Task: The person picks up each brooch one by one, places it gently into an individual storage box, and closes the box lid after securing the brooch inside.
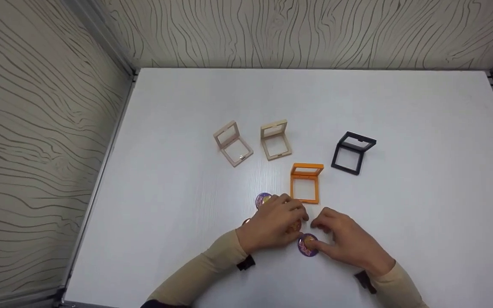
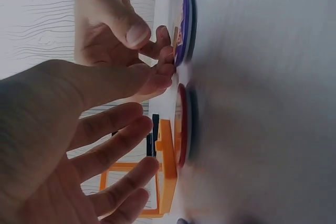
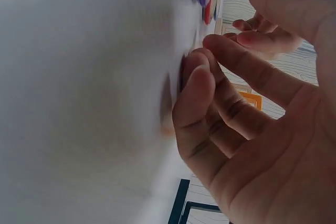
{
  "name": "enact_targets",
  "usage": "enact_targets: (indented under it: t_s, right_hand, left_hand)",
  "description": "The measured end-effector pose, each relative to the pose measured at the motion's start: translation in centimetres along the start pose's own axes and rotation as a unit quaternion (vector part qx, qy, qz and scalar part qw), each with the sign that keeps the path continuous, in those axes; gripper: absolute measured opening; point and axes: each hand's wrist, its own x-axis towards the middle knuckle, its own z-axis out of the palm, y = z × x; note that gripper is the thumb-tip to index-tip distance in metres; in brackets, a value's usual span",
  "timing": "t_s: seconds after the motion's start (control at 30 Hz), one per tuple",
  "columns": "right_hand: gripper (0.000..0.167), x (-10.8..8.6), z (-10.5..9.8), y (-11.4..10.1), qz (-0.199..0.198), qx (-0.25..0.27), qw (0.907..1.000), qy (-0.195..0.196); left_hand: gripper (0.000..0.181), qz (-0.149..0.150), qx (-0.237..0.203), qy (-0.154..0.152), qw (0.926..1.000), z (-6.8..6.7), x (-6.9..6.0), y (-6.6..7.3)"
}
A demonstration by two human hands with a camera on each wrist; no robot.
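My left hand reaches over a red-orange round badge, partly hiding it. In the left wrist view its fingers are spread and loosely bent, holding nothing visible. The thumb stretches towards a purple round badge lying flat on the table. Over that badge's right edge lies the thumb of my right hand, while its other fingers curl loosely near the tabletop. Another purple badge shows beyond the left hand. A further badge is mostly covered by the left wrist. An orange frame stands open just past the fingers.
Farther back on the white table stand a pinkish frame, a cream frame and a black frame, all hinged open. Wood-patterned panels rise behind and at the sides.
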Motion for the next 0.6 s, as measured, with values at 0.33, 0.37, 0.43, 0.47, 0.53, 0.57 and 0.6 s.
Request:
enact_targets:
  t_s: [0.33, 0.37, 0.43, 0.47, 0.53, 0.57, 0.6]
  right_hand:
    - [0.037, -0.6, 1.0, -1.1, 0.032, -0.011, 0.9994, -0.003]
    - [0.036, -0.6, 1.0, -1.1, 0.035, -0.014, 0.9993, -0.004]
    - [0.034, -0.5, 1.0, -1.1, 0.041, -0.017, 0.9990, -0.006]
    - [0.033, -0.5, 1.0, -1.1, 0.043, -0.019, 0.9989, -0.006]
    - [0.032, -0.5, 1.0, -1.0, 0.053, -0.018, 0.9984, -0.009]
    - [0.032, -0.4, 1.0, -1.0, 0.057, -0.019, 0.9982, -0.010]
    - [0.032, -0.4, 1.0, -1.0, 0.061, -0.019, 0.9979, -0.010]
  left_hand:
    - [0.033, 0.017, 0.009, -0.015, 0.9997, 0.4, -0.4, 0.4]
    - [0.033, 0.013, 0.007, -0.015, 0.9998, 0.3, -0.4, 0.3]
    - [0.030, -0.001, -0.001, -0.012, 0.9999, 0.1, -0.2, 0.0]
    - [0.029, -0.012, -0.006, -0.010, 0.9999, 0.0, -0.1, -0.2]
    - [0.027, -0.038, -0.024, -0.005, 0.9990, -0.3, 0.1, -0.7]
    - [0.026, -0.053, -0.035, -0.001, 0.9980, -0.4, 0.3, -1.0]
    - [0.026, -0.067, -0.049, 0.003, 0.9966, -0.6, 0.5, -1.4]
